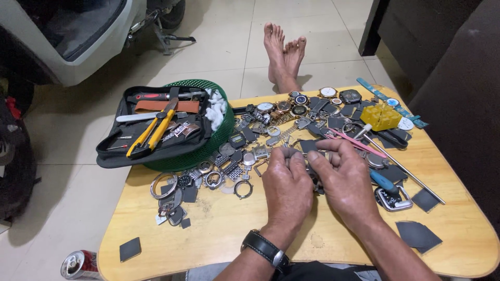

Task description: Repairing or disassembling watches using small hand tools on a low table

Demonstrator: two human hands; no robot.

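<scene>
- Left hand (287,183) and right hand (344,177) pinch one small dark watch part (314,179) between them, near the middle of the worktop (224,229).
- It looks light, rigid, smooth metal, likely slippery; fingertip hold by the edges suits it.
- Loose watches (291,106) lie beyond.

The floor (219,47) was laid in large, pale cream tiles with thin grout lines, and it caught a soft, even light without hard shadows. A low wooden table (219,229) with rounded corners and a light, worn top stood on it, filling the lower part of the view. At the upper left sat the white body of a scooter (78,36), its dark kickstand (169,36) resting on the tiles. A dark brown sofa (458,78) ran along the right edge, with 1 black furniture leg (371,26) beside it. A dented drink can (79,264) lay on the floor at the table's near left corner.
</scene>
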